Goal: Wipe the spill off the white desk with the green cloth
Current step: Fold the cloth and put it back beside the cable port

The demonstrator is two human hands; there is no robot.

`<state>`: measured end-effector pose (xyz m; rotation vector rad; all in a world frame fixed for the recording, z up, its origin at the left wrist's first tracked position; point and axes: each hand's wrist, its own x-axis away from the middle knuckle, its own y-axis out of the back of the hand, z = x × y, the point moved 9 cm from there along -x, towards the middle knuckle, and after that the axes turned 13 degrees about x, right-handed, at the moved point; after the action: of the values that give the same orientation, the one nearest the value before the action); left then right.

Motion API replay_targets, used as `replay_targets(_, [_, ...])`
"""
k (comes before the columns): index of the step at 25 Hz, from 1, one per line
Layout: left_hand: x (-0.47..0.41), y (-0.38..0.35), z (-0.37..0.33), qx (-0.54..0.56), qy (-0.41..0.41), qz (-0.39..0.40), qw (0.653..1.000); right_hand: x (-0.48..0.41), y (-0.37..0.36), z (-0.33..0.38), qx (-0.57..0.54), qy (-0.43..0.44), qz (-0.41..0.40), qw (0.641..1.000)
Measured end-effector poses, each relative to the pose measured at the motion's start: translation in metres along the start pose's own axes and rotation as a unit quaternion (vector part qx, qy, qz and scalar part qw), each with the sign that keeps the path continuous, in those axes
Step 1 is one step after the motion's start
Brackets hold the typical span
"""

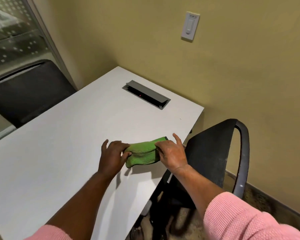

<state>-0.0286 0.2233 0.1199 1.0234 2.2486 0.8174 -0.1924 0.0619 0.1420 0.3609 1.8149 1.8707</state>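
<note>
- Pink ribbed sleeves (pixel 239 217) fill the bottom corners of the view, pushed up so both forearms are bare as they reach out over the desk
- white desk (pixel 62 153) takes up most of the scene, its far end pushed against the tan wall (pixel 163 40) and its right edge running diagonally toward the camera; no spill can be made out on its surface
- black mesh chair (pixel 215 153) stands just off the desk's right edge, with its curved back rim toward the wall
- a second dark chair (pixel 28 94) sits beyond the desk's left edge, in front of a dotted glass panel (pixel 12 37)
- grey cable box (pixel 146 94) is set into the desktop near the far end, its lid tilted open and a small red light visible inside
- green cloth (pixel 144 153) is bunched between the two hands close to the desk's right edge, with a shadow on the desktop under its near end
- left hand (pixel 113 156) is closed on the cloth's left end, thumb and fingers pinching the fabric
- right hand (pixel 171 153) grips the cloth's right end with most fingers curled into it, while one finger points straight out toward the wall
- white light switch (pixel 190 25) is mounted on the wall well above the desk
</note>
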Motion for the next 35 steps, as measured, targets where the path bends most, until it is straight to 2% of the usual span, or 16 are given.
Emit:
replay_targets(4, [-0.059, -0.028, -0.007, 0.012, -0.035, 0.044, 0.998, -0.021, -0.004, -0.035, 0.015, -0.048, -0.01, 0.999])
replay_targets(12, [-0.149, -0.107, -0.011, 0.006, -0.022, 0.11, 0.994, -0.071, -0.044, -0.123, 0.017, -0.122, 0.025, 0.992])
replay_targets(16, [-0.21, -0.167, -0.002, -0.042, 0.013, 0.149, 0.988, -0.111, -0.08, -0.18, 0.002, -0.158, 0.043, 0.986])
replay_targets(20, [-0.277, -0.238, 0.006, -0.1, 0.026, 0.191, 0.976, -0.154, -0.129, -0.244, -0.012, -0.209, 0.097, 0.973])
replay_targets(25, [-0.327, -0.296, 0.019, -0.148, 0.042, 0.19, 0.97, -0.183, -0.179, -0.29, -0.027, -0.228, 0.118, 0.966])
replay_targets(29, [-0.328, -0.318, 0.018, -0.114, 0.05, 0.159, 0.979, -0.192, -0.197, -0.288, -0.036, -0.172, 0.073, 0.982])
replay_targets(33, [-0.302, -0.341, 0.013, -0.105, 0.028, 0.193, 0.975, -0.19, -0.22, -0.261, 0.033, -0.073, 0.104, 0.991])
replay_targets(35, [-0.295, -0.348, 0.017, -0.126, 0.026, 0.191, 0.973, -0.189, -0.235, -0.257, 0.064, -0.051, 0.122, 0.989])
